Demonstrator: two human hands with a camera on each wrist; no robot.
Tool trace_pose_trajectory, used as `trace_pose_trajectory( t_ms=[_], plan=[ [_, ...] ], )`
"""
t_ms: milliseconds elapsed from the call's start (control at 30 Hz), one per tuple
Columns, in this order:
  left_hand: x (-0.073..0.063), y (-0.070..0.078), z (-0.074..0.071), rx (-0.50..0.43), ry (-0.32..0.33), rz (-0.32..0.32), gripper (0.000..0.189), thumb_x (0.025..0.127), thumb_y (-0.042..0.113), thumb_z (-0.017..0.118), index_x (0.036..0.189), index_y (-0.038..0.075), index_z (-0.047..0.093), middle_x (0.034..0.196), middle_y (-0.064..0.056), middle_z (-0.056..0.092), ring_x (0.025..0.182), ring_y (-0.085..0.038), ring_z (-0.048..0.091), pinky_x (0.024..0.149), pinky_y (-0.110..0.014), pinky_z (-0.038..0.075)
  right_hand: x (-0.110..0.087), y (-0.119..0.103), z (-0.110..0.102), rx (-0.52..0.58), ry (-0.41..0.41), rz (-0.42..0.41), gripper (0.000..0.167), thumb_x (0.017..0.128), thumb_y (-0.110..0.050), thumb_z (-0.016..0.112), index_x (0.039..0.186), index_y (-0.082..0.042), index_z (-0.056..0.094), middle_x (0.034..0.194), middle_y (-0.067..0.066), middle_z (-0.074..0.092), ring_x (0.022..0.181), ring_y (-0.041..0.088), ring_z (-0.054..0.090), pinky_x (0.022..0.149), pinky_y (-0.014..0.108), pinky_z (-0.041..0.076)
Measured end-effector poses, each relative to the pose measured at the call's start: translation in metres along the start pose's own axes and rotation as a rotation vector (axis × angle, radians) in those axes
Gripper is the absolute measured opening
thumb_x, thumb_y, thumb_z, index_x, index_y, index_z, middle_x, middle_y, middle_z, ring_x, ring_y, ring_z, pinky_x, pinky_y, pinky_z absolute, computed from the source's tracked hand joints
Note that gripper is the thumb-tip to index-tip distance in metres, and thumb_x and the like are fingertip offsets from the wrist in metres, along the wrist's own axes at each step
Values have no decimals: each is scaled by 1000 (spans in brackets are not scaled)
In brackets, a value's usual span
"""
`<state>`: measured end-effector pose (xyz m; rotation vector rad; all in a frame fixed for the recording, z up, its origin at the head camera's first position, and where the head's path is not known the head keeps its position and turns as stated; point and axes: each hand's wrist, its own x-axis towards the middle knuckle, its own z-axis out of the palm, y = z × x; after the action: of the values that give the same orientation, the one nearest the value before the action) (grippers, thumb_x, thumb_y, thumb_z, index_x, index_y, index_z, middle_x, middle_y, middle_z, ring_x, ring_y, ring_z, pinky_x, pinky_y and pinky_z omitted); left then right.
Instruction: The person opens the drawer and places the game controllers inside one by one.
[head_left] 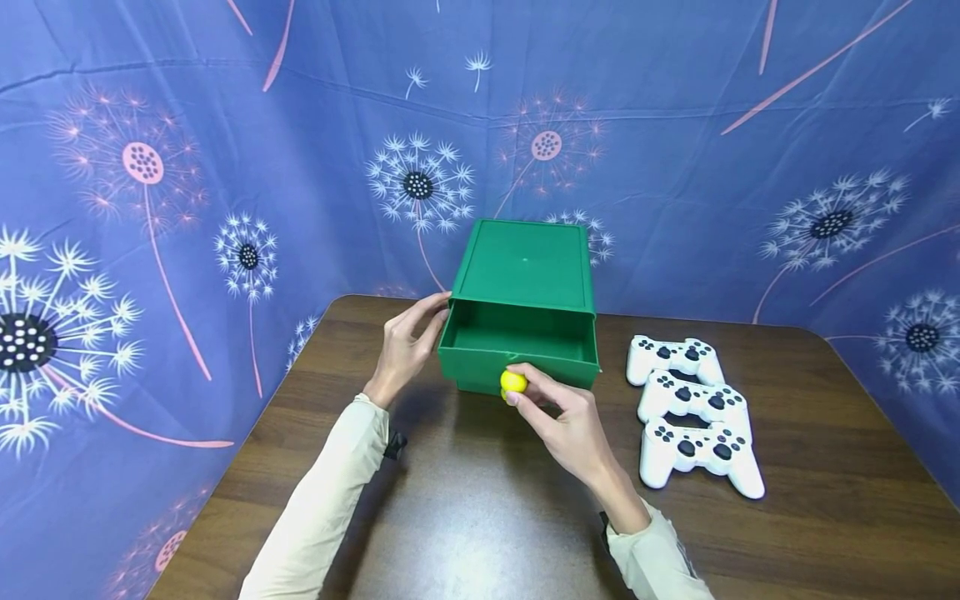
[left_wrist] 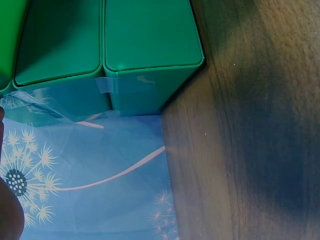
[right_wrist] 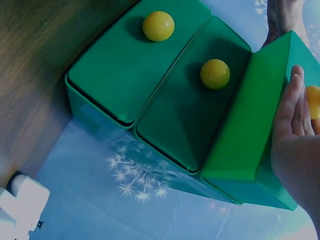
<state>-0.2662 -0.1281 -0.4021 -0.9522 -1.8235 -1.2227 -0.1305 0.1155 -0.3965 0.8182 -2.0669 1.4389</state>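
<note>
A green drawer unit (head_left: 525, 260) stands at the back of the table, its top drawer (head_left: 480, 365) pulled partway out. My right hand (head_left: 566, 421) pinches the drawer's round yellow knob (head_left: 513, 381) between thumb and fingers. My left hand (head_left: 405, 350) rests its fingertips against the unit's left side, close to the top front edge. Inside, the visible part of the drawer shows only bare green walls. In the right wrist view, two lower drawers sit closed, each with a yellow knob (right_wrist: 215, 74). Only a sliver of the left hand (left_wrist: 9, 212) appears in the left wrist view.
Three white game controllers (head_left: 697, 454) lie in an overlapping row on the brown wooden table (head_left: 465, 517), right of the unit. A blue dandelion-print cloth (head_left: 315, 167) hangs behind the table. Clear tape (left_wrist: 105, 85) runs along the unit's side.
</note>
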Motion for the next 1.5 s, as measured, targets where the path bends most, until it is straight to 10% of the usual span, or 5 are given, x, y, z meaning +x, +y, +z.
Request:
trace_pose_trajectory(
  t_ms=[1500],
  plan=[
    [0,-1,-1,12,14,28,35,92,-13,71,125,-2,71,114,-15,75,100,-31,74,93,-32,58,-10,-12,2,11,-1,-26,39,87,11,78,124,-2,72,95,5,78,79,20,73,74,20,59]
  ],
)
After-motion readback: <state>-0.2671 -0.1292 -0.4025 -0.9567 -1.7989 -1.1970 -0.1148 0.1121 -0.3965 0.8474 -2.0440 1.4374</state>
